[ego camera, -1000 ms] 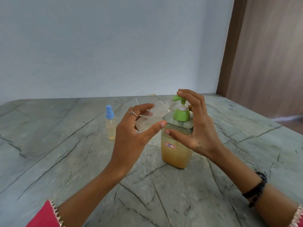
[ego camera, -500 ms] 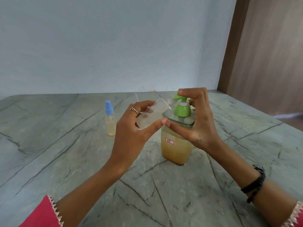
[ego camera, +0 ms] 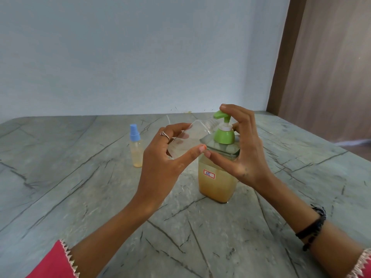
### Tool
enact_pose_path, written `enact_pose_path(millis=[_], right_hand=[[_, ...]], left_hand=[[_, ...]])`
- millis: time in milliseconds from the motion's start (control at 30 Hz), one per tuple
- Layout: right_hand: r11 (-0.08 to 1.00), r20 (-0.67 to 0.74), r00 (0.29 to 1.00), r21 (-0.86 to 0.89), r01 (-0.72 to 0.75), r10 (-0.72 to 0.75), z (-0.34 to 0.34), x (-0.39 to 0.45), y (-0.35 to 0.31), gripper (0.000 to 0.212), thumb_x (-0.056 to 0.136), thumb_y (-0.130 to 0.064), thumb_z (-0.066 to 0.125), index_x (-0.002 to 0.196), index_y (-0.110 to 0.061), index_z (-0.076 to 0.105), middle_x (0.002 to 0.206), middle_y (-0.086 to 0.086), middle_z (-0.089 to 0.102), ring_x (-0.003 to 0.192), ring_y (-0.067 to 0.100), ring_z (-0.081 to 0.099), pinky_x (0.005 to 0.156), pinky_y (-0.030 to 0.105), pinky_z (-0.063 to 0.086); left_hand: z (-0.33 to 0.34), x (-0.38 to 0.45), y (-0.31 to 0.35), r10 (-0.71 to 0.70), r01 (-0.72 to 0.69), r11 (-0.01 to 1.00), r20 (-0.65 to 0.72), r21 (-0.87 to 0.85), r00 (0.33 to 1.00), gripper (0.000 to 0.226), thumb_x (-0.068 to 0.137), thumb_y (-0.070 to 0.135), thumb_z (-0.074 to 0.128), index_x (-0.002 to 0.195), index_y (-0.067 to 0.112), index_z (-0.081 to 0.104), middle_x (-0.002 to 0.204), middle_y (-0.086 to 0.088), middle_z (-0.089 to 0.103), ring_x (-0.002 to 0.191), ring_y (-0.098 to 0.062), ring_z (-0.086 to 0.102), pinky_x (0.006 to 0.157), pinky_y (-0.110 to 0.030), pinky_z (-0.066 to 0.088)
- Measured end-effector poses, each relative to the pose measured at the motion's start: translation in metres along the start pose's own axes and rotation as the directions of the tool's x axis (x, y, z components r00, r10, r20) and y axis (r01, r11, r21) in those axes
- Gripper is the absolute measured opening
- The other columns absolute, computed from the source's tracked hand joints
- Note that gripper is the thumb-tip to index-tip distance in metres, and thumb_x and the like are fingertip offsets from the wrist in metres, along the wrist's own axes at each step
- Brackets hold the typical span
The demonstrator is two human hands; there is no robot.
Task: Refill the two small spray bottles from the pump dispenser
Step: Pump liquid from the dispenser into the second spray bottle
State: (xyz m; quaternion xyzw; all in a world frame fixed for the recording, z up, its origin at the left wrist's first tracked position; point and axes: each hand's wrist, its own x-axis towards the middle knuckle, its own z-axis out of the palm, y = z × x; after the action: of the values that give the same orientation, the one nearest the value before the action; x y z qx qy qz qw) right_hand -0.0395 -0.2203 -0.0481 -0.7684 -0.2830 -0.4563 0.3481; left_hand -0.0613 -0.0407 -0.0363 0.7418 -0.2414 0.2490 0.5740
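— So, where do we stand with the hands?

— We see the left hand (ego camera: 160,157) curled round the open spray bottle (ego camera: 187,140), thumb below and fingers above. That bottle is clear, uncapped and tilted, its threaded neck pointing up at the green nozzle of the pump dispenser (ego camera: 217,173).

— And the right hand (ego camera: 243,149)?

— We find its fingers bent over the top of the green pump head, fingertips resting on it, while the thumb reaches across to the dispenser's shoulder, just beside the left thumb tip. How hard it presses we cannot tell.

— Where does the dispenser sit?

— We see it upright on the grey veined table (ego camera: 80,197), holding amber liquid, with a small red-bordered label on its front.

— The other bottle?

— We spot the blue-capped spray bottle (ego camera: 135,147) standing upright to the left, well apart from both hands, with pale amber liquid inside. A ring shows on the left hand, and a dark wristband (ego camera: 312,225) on the right forearm.
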Motion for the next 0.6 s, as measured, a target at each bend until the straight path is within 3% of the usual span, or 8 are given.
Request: enact_pose_path(millis=[267,433,600], right_hand=[[1.000,-0.011,1.000,0.003,-0.004,0.005,-0.0003,0.0032,-0.0009,0.068,0.070,-0.041,0.076,0.125,-0.018,0.043,0.122,-0.005,0.040,0.100,-0.006,0.049,0.071,0.011,0.045],[0.999,-0.023,0.999,0.012,-0.039,0.039,0.0003,0.0067,-0.0012,0.059,0.067,-0.044,0.076,0.112,-0.019,0.048,0.109,-0.009,0.042,0.093,0.002,0.052,0.068,0.022,0.048],[0.999,-0.032,0.999,0.018,-0.038,0.039,0.0015,0.0029,-0.0025,0.064,0.070,-0.042,0.074,0.120,-0.013,0.047,0.117,-0.008,0.042,0.098,-0.006,0.050,0.071,0.010,0.044]], left_hand=[[-0.0006,0.0001,0.0003,0.001,-0.001,1.000,-0.015,0.004,1.000,0.042,0.066,0.044,0.068,0.106,0.037,0.056,0.106,0.012,0.063,0.098,0.003,0.059,0.075,-0.006,0.044],[-0.0005,-0.0003,-0.0010,0.002,-0.001,1.000,-0.021,0.027,1.000,0.041,0.067,0.048,0.071,0.103,0.040,0.055,0.100,0.012,0.062,0.094,0.005,0.058,0.074,-0.005,0.044],[0.0012,-0.0015,0.0003,-0.008,0.008,1.000,-0.001,0.019,1.000,0.041,0.065,0.046,0.068,0.104,0.039,0.055,0.102,0.010,0.062,0.096,0.006,0.058,0.073,-0.004,0.043]])
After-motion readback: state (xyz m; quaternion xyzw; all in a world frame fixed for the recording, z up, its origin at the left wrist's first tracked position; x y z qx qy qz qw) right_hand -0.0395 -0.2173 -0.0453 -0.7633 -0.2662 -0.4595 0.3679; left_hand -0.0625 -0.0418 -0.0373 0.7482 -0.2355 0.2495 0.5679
